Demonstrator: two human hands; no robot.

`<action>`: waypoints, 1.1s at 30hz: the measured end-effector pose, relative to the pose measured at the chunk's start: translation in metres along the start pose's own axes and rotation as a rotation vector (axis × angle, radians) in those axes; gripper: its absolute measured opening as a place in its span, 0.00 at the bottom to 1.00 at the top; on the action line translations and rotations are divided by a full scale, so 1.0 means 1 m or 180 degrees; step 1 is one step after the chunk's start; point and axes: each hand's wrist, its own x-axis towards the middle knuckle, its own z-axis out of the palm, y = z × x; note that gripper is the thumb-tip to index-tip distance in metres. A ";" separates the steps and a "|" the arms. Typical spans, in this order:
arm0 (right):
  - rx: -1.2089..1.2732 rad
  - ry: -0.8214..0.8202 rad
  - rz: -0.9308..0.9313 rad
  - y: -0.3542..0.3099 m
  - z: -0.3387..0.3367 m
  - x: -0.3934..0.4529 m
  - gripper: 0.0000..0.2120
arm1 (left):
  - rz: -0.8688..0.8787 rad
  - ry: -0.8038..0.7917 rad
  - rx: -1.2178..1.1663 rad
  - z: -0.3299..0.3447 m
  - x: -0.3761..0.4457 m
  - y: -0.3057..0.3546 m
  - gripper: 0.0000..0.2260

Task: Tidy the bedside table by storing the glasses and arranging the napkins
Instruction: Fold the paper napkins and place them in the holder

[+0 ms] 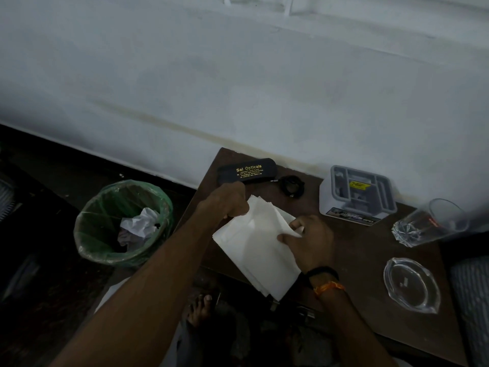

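Observation:
A stack of white napkins [258, 245] lies on the dark brown bedside table [354, 250], its near corner hanging over the front edge. My left hand [227, 201] grips the stack's far left edge with curled fingers. My right hand [309, 241] pinches the right edge between thumb and fingers. A black glasses case [246, 170] with gold lettering lies closed by the wall, just behind my left hand. Beside it the black glasses [292, 186] lie folded on the table.
A grey and white box [357, 197] stands by the wall. A drinking glass [428, 223] stands at the right, with a glass ashtray [411, 284] nearer me. A green-lined bin [121, 223] with crumpled paper sits on the floor to the left. My bare foot [199, 309] shows below.

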 end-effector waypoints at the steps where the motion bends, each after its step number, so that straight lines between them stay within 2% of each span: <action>1: -0.0063 0.0021 -0.0076 0.001 -0.002 0.001 0.13 | 0.0036 0.0043 0.0015 0.000 0.001 0.000 0.11; 5: -0.0543 0.0087 -0.0470 0.002 -0.008 0.003 0.10 | 0.0140 0.0215 0.0011 0.001 0.001 -0.003 0.11; 8: -0.0481 0.0255 -0.0598 -0.002 -0.016 0.004 0.10 | 0.0256 0.0565 -0.0172 -0.002 -0.001 -0.007 0.12; 12: -0.0086 0.0283 -0.0423 -0.002 -0.032 0.002 0.07 | 0.0475 0.1219 -0.0616 -0.008 -0.015 -0.002 0.11; 15: 0.0351 0.0252 -0.0072 0.003 -0.045 -0.003 0.07 | 0.0405 0.1615 -0.1446 -0.008 -0.031 0.004 0.07; 18: 0.0624 0.0003 0.0405 0.013 -0.049 -0.007 0.13 | 0.0243 0.1526 -0.2157 0.010 -0.052 0.002 0.05; 21: 0.0517 -0.0231 0.0686 0.019 -0.046 -0.011 0.18 | 0.0165 0.1316 -0.2152 0.034 -0.074 -0.004 0.01; 25: 0.0582 -0.0453 0.0989 0.011 -0.043 -0.017 0.18 | -0.0228 0.0933 -0.2191 0.051 -0.093 -0.007 0.06; 28: 0.0657 -0.0598 0.1055 0.005 -0.041 -0.024 0.16 | -0.0437 0.0815 -0.2246 0.058 -0.095 -0.011 0.09; 33: 0.0981 -0.0704 0.0892 0.000 -0.034 -0.039 0.22 | -0.0536 0.0744 -0.2164 0.055 -0.103 -0.004 0.11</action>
